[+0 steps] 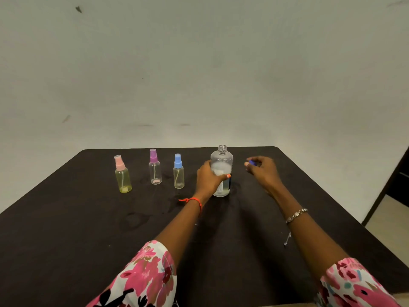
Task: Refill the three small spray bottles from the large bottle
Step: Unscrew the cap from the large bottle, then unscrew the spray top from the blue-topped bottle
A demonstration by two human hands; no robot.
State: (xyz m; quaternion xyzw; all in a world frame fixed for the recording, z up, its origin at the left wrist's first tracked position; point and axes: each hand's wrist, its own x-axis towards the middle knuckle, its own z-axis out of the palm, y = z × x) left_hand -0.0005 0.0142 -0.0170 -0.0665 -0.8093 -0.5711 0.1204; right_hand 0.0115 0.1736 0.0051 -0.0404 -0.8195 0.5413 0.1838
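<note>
A large clear bottle point(222, 160) stands upright on the dark table point(88, 218), its threaded neck uncapped. My left hand point(209, 178) grips its lower body from the left. To the right of it, my right hand point(262, 170) hovers above the table and pinches the small blue cap point(251, 162). Three small spray bottles stand in a row to the left: one with a pink top point(122, 175), one with a purple top point(155, 167), one with a blue top point(178, 171). All three have their spray tops on.
A small metal object point(287, 239) lies on the table beside my right forearm. The table's right edge drops to a light floor, with a dark door frame point(396, 180) beyond. A plain wall stands behind the table.
</note>
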